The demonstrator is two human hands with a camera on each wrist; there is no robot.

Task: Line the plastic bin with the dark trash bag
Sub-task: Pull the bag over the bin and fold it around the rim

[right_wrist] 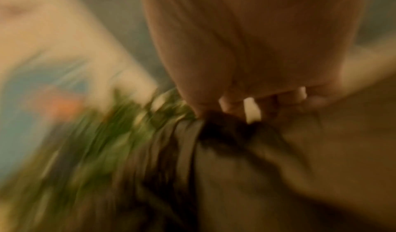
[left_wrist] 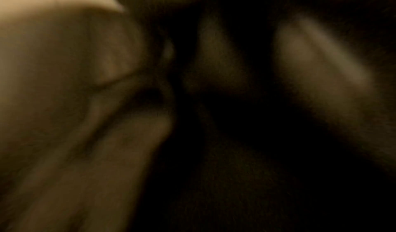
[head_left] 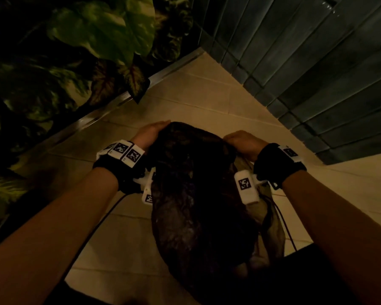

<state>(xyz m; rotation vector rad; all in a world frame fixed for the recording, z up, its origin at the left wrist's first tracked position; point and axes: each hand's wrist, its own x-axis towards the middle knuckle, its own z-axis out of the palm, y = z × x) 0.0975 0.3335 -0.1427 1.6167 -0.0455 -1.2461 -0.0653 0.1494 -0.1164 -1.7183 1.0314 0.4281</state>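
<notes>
The dark trash bag [head_left: 194, 194] hangs crumpled between my forearms above the floor in the head view. My left hand [head_left: 151, 134] holds its top edge on the left, fingers bent over the film. My right hand [head_left: 242, 142] grips the top edge on the right in a fist. A thinner, olive-looking fold of the bag [head_left: 271, 221] trails below the right wrist. In the blurred right wrist view my right hand's fingers [right_wrist: 268, 100] curl onto the dark film of the trash bag [right_wrist: 231, 130]. The left wrist view is dark and smeared. I cannot make out the plastic bin in any view.
Beige floor tiles [head_left: 207, 93] lie under the bag. Leafy plants [head_left: 79, 51] crowd the left side behind a metal floor strip [head_left: 128, 95]. A dark teal tiled wall [head_left: 317, 62] stands at the right. A thin black cable [head_left: 286, 230] hangs by the right wrist.
</notes>
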